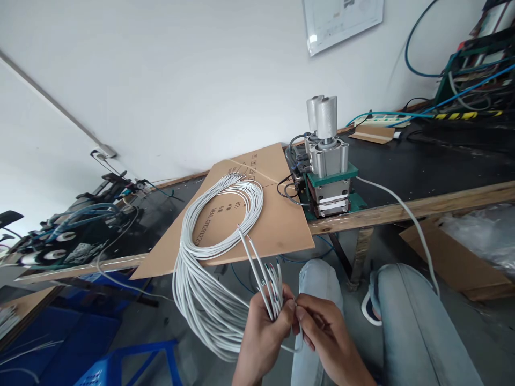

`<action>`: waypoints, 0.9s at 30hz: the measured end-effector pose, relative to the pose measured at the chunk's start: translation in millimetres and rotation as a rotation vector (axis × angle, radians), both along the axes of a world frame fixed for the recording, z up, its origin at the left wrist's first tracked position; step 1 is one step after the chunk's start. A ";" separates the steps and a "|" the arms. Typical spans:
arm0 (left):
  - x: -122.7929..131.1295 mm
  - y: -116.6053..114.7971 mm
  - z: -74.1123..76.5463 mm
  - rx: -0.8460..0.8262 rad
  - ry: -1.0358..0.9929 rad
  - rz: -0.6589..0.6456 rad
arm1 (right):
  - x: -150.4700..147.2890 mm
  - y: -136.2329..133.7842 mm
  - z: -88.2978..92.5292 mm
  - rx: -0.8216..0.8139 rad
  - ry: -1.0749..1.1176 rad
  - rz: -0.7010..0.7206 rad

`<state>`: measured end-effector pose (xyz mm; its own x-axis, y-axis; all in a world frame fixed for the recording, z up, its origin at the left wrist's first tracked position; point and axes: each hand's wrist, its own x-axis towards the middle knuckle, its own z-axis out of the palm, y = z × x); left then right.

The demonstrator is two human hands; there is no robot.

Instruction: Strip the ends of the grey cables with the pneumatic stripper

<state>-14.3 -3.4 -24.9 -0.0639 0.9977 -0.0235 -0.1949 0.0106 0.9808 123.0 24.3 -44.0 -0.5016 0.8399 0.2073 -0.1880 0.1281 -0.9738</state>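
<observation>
A big coil of white cables (189, 279) rests on a cardboard sheet (277, 225) and droops over the bench edge toward me. My left hand (267, 327) is wrapped round a bunch of its loose ends, which point upward with small coloured wires at some tips. Close beside it, my right hand (325, 327) pinches one white cable end between thumb and fingertips; the two hands nearly touch. That cable loops down below my fingers. The very tip in the pinch is mostly hidden. Both hands are above my lap, in front of the bench.
A small pneumatic press (332, 166) with two knurled metal cylinders stands at the bench edge. A black bench top (450, 155) stretches right, with a power strip (382, 119). More machinery (72, 230) sits left. A blue stool (132, 359) and an open carton (462, 262) are below.
</observation>
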 end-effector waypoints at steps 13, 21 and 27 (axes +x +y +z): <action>-3.0 5.7 18.9 -0.003 0.173 -0.047 | 5.9 3.2 10.0 0.280 -0.103 -0.108; -5.1 5.7 13.6 0.020 0.023 -0.078 | 4.5 1.7 7.9 0.060 0.018 0.010; -3.5 4.3 14.8 0.021 0.031 -0.066 | 3.8 2.4 13.2 0.235 -0.057 -0.090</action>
<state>-17.7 1.0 -10.1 0.0017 1.0000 -0.0014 -0.1639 0.0016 0.9865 126.8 26.7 -30.7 -0.4434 0.8140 0.3752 -0.1110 0.3655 -0.9242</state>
